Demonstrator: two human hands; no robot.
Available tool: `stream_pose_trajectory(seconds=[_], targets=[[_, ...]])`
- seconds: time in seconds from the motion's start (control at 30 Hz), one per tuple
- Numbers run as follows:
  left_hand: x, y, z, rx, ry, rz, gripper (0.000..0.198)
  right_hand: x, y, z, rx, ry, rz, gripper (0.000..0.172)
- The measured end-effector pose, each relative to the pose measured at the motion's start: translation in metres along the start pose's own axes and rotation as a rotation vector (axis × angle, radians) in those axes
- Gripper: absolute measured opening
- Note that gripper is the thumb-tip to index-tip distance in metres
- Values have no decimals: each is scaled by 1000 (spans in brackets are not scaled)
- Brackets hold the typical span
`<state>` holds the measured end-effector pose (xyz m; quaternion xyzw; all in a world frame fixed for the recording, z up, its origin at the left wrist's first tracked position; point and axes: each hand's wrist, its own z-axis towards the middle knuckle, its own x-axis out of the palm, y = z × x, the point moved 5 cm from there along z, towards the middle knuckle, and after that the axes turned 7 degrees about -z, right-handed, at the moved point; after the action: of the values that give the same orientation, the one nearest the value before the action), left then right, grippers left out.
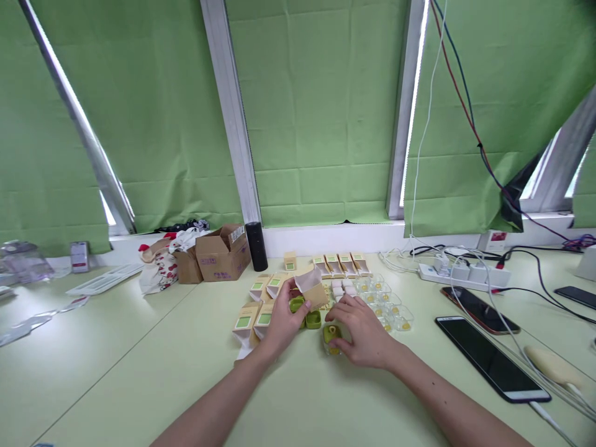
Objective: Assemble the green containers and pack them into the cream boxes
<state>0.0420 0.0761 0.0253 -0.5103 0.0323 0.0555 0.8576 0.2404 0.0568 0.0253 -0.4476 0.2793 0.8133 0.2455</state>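
Observation:
My left hand (280,323) is closed around a small kraft-paper box (317,297) with its white-lined flap up, tilted above the table. At my right hand (362,330), thumb and fingers grip a small clear plastic case (332,349) with a green piece on top, at table level. Between the hands sits a small green square cup (313,320); more green pieces show partly behind my left fingers. Beyond my right hand stand several clear cases (384,301) with yellow bits inside, beside small white blocks (342,288).
Several open kraft boxes with green labels (244,323) lie left of my hands, and another row (342,266) stands behind. Farther back are a brown carton (223,253) and a black cylinder (256,246). Phones (491,357), cables and a power strip (465,276) occupy the right.

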Motion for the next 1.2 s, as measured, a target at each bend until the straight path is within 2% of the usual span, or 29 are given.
stream_pose_trajectory(seconds=[0.17, 0.27, 0.33, 0.5, 0.7, 0.9, 1.1, 1.2], targets=[[1, -7, 3, -67, 140, 120, 53, -2, -9, 1, 39, 91, -109, 17], [1, -14, -2, -67, 272, 226, 50, -5, -17, 2, 72, 108, -146, 16], [-2, -14, -9, -97, 308, 325, 53, -5, -22, 3, 101, 119, -144, 16], [-11, -8, -26, -147, 317, 491, 56, -4, -26, 4, 125, 122, -122, 14], [-15, -12, -34, -82, 275, 486, 52, -4, -29, 3, 136, 107, -110, 13], [-16, -8, -39, -11, 262, 462, 49, -8, -26, 4, 131, 124, -144, 11], [-13, -12, -39, -58, 317, 431, 73, -7, -25, 3, 130, 130, -130, 12], [-13, -24, -36, 54, 315, 303, 54, -7, -25, 4, 126, 135, -133, 11]])
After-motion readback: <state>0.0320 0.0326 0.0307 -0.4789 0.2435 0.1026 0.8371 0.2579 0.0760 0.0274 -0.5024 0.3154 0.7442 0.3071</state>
